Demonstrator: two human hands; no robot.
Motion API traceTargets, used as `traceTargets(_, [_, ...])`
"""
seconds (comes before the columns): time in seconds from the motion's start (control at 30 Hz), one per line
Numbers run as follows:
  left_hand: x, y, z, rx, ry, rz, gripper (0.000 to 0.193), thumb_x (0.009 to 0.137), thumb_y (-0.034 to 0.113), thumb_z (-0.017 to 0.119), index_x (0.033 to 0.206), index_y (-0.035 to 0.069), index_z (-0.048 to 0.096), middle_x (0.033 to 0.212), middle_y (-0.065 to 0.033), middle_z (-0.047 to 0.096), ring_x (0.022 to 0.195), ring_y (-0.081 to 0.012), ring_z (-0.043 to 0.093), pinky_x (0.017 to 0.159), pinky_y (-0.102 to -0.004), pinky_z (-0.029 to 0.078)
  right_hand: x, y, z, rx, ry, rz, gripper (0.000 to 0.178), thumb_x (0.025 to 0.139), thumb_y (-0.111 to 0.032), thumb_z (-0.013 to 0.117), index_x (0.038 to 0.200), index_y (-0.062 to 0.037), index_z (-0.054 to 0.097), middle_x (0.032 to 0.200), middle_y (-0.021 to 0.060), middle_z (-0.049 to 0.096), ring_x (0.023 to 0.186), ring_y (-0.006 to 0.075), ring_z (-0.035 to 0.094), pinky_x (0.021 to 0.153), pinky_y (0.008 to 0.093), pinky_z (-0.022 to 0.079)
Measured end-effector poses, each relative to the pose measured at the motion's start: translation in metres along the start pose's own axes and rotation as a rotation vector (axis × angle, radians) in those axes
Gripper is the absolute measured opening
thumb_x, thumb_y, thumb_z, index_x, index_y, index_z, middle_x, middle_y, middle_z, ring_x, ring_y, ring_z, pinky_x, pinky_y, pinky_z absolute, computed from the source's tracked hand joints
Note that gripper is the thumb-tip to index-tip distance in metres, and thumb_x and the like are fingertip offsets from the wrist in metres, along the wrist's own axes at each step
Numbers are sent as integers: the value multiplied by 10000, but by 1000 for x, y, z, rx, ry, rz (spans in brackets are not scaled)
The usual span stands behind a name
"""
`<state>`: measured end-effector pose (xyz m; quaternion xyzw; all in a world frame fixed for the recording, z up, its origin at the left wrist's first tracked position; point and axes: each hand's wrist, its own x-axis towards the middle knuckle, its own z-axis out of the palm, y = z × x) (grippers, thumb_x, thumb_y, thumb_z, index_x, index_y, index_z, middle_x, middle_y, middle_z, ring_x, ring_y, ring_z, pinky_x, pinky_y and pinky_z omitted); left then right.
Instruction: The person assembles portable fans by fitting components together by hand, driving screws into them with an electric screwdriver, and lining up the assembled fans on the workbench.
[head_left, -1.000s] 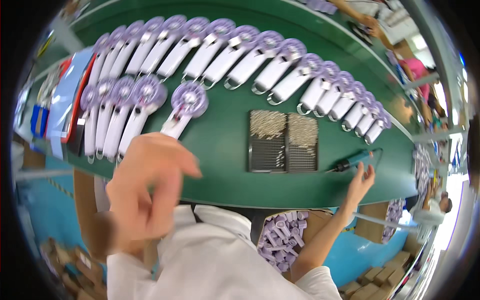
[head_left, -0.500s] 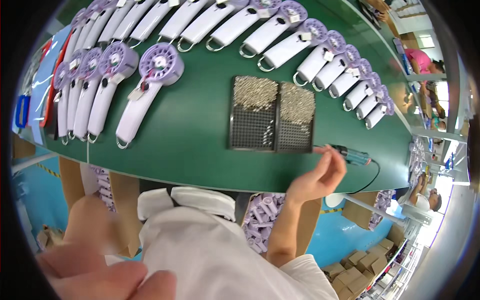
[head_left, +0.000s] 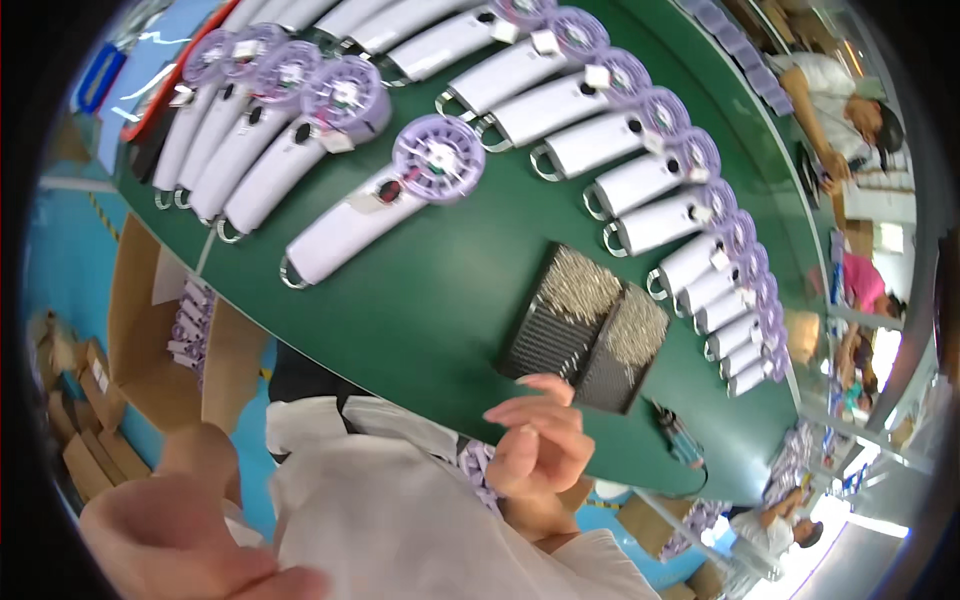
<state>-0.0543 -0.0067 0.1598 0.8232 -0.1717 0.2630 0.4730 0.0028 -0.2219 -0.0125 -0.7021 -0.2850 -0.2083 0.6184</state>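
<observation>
My right hand (head_left: 542, 440) is over the table's front edge, just below the black two-part tray (head_left: 625, 400). Its fingers are apart and loosely bent, with nothing visible in them. Heaps of small metal screws (head_left: 580, 288) fill the far part of both tray halves. Close to the camera at lower left is my left hand (head_left: 180, 530), blurred, so its fingers and anything in them cannot be made out. A lilac handheld fan (head_left: 350, 232) with its round head uncovered lies alone on the green table, left of the tray. A teal-and-black electric screwdriver (head_left: 679, 436) lies right of the tray.
Several similar fans (head_left: 585, 140) curve along the far side, with another group (head_left: 270, 165) at left. Cardboard boxes of lilac parts (head_left: 150, 320) stand below the table's edge. The screwdriver's cord (head_left: 703, 482) hangs near the front edge. Co-workers (head_left: 850, 120) sit at right.
My right hand has moved left, away from the screwdriver's tip to the tray's front. The view has turned, so the table looks tilted. My left hand stays low at left.
</observation>
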Motion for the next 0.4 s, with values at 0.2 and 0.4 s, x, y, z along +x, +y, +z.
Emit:
traceTargets(0.2, [-23,-107,28,597,10,-441,503,727,84,712,1187,37,513,1234,-163,488,1172,-355,434,990,-433,341,-12,3,31,335,-145,228,112,875,12,486,985,31,487,752,127,556,560,176,553,687,430,502])
traceTargets(0.4, [-48,-131,26,851,-70,-488,658,728,525,665,1099,6,504,1201,-239,422,1089,-412,420,991,-528,294,-25,-8,40,442,-427,731,194,811,110,555,988,32,545,864,144,591,695,206,599,657,301,505])
